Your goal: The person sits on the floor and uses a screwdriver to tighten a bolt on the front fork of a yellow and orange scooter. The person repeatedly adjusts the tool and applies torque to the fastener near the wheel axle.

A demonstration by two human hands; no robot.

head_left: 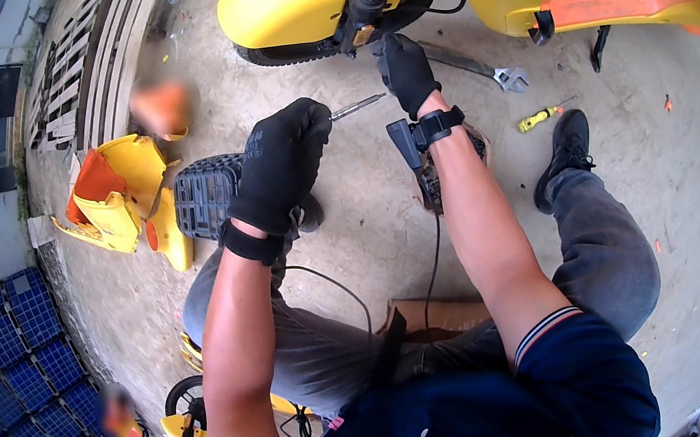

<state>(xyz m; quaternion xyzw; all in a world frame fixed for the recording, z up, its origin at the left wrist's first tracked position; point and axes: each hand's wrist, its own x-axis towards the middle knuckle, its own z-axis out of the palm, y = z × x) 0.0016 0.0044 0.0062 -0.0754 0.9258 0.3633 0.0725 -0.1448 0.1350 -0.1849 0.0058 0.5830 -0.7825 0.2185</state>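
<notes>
My left hand [281, 161], in a black glove, is closed around a screwdriver [360, 107]. Its silver shaft and thin tip stick out to the right; the glove hides the handle. My right hand [407, 72], also gloved in black, is curled up just below the front wheel [287, 53] of a yellow scooter, close to the lower end of the fork [367, 5]. Whatever its fingers grip is hidden. The screwdriver's tip points toward the right hand, apart from it. An adjustable wrench [511, 79] lies on the floor right of that hand.
A yellow-handled screwdriver [538, 119] lies by my shoe [564, 152]. Between my feet is an open container [474, 148], partly hidden by my right forearm. To the left are a black crate [204, 196], yellow body panels [117, 191] and wooden pallets [85, 77].
</notes>
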